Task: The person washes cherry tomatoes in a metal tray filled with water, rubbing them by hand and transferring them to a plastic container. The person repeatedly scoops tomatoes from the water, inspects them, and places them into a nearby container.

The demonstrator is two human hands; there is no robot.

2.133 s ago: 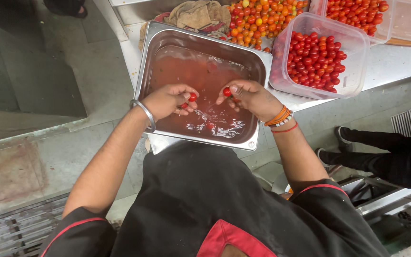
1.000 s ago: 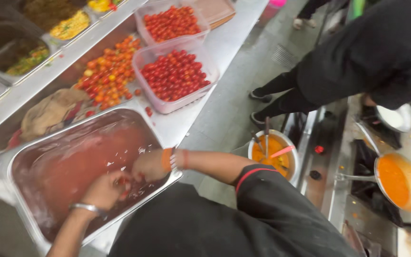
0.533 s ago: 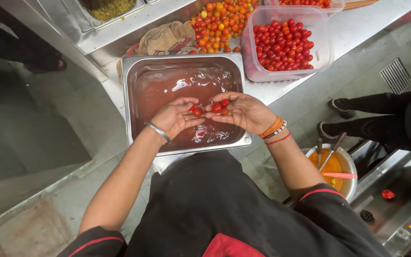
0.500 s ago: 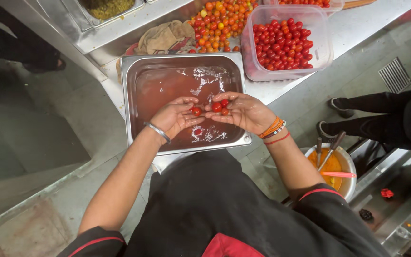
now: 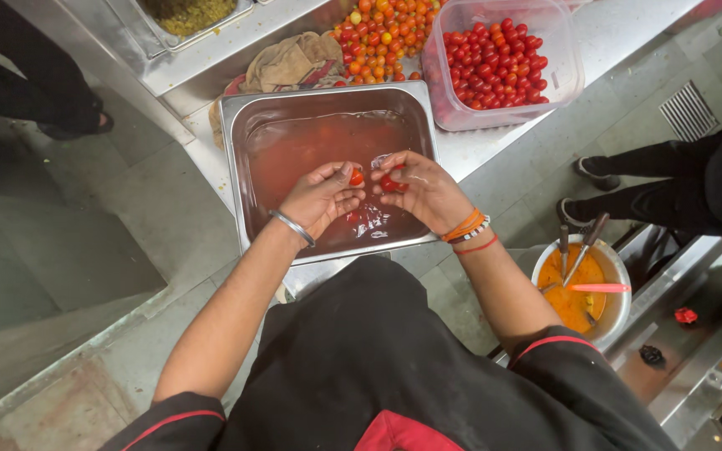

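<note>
the left hand [image 5: 321,198] pinched one small red tomato [image 5: 357,177] in its fingertips, curled narrow around it, above the steel pan [image 5: 240,167] of reddish water. the right hand [image 5: 421,188] sat just beside it at three o'clock, fingers closed on another cherry tomato [image 5: 389,183]; the two hands nearly touched over the pan's middle. at one o'clock from the hands stood a clear plastic tub [image 5: 566,58] full of red tomatoes, with a heap of mixed orange and red tomatoes [image 5: 386,33] at twelve o'clock and a crumpled cloth [image 5: 290,63] at eleven. a steel bowl of orange sauce [image 5: 582,292] stood at four o'clock.
</note>
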